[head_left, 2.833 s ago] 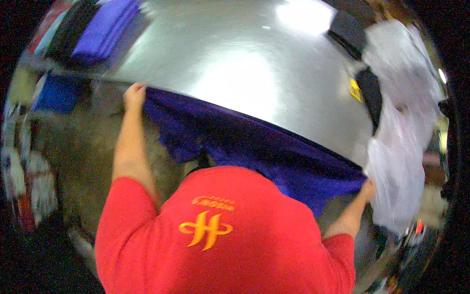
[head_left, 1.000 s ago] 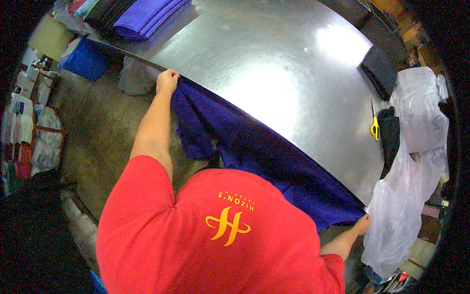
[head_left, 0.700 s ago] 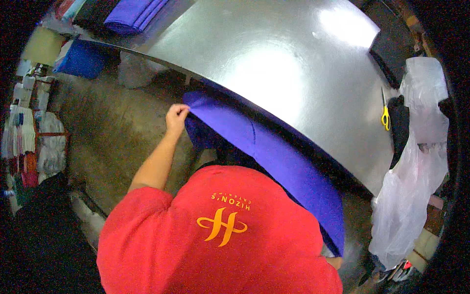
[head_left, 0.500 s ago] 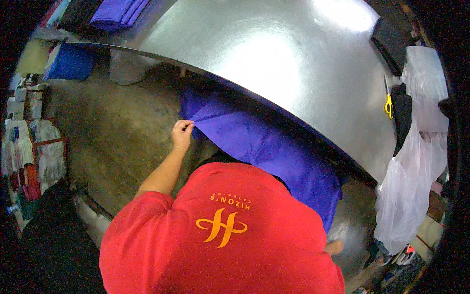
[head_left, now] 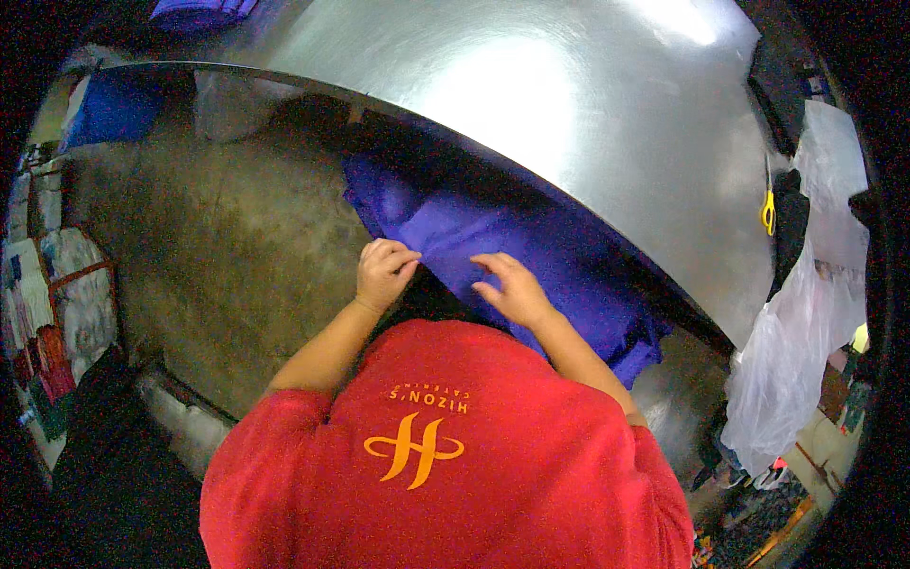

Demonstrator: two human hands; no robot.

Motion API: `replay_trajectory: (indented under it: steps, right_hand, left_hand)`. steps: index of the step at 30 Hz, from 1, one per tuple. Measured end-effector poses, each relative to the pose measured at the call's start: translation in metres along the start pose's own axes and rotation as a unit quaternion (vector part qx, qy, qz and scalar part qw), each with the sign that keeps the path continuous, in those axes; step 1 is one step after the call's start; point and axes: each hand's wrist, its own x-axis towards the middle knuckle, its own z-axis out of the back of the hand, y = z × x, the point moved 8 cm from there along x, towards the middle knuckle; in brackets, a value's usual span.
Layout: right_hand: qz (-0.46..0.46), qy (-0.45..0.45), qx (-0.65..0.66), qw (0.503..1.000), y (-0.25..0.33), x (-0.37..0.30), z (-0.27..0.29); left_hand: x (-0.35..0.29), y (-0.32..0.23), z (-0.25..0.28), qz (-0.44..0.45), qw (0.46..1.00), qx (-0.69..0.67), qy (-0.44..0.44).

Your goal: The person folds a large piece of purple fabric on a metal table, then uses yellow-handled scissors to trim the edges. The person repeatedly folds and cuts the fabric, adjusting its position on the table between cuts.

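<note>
A purple cloth (head_left: 578, 294) hangs between my body and the table's edge, its upper part in the shadow under the rim. My left hand (head_left: 382, 273) pinches the cloth's near edge between thumb and fingertips. Over the cloth, just right of that pinch, is my right hand (head_left: 517, 292); its thumb and fingers are apart and hold nothing. Whether its fingertips touch the fabric is hard to tell.
The shiny metal tabletop (head_left: 654, 180) curves across the far side. Yellow-handled scissors (head_left: 768, 214) lie at its right, beside a dark cloth and a clear plastic bag (head_left: 777, 365). Folded purple cloth (head_left: 199, 11) sits far left. A blue container (head_left: 112, 109) stands below it.
My right hand has come into view over the cloth. My left hand has moved a little right and nearer, still pinching the cloth's edge.
</note>
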Motion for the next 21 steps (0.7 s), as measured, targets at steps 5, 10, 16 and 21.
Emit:
replay_trajectory:
  steps: [5,10,16,21]
  right_hand:
    - [0.078,-0.021,-0.092,0.993,0.028,0.012,-0.034]
    - [-0.014,-0.051,-0.042,0.998,0.024,-0.003,-0.044]
    - [-0.045,-0.168,-0.05,0.983,0.023,-0.036,-0.042]
    - [-0.063,-0.166,-0.031,0.984,0.01,-0.049,-0.042]
  left_hand:
    - [0.001,-0.019,-0.002,-0.075,0.996,-0.031,0.037]
    - [-0.004,-0.031,-0.003,-0.074,0.993,-0.07,0.061]
    - [-0.014,-0.056,-0.006,-0.062,0.99,-0.101,0.076]
    - [-0.022,-0.089,-0.003,-0.071,0.993,-0.095,0.025]
